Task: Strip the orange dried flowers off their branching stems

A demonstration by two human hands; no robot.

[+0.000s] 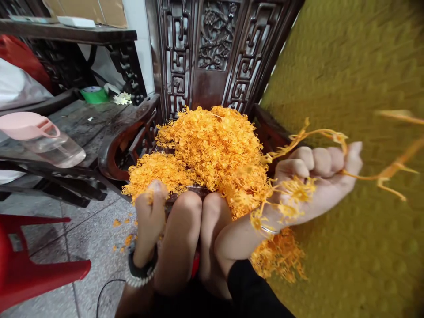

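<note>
Our right hand (318,176), at right, makes a fist clamped on orange strands (300,191). Left hand (150,212), near left, has fingers bunched at the edge of the orange pile (205,145); we cannot tell if it is pinching. The pile sits on a carved chair (215,53).

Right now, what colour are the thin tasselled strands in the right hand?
Orange-yellow strands, gripped by the right hand; clearest in head view.

Soft, even light fell from above and cast hardly any shadow. The right hand (318,176) and the strands (391,170) it gripped were smeared by motion blur, as was the cloth (347,66) behind it. The left hand (150,212) was sharper. Left of it, a jug (43,139) showed faint glare, and the edges bowed.
</note>
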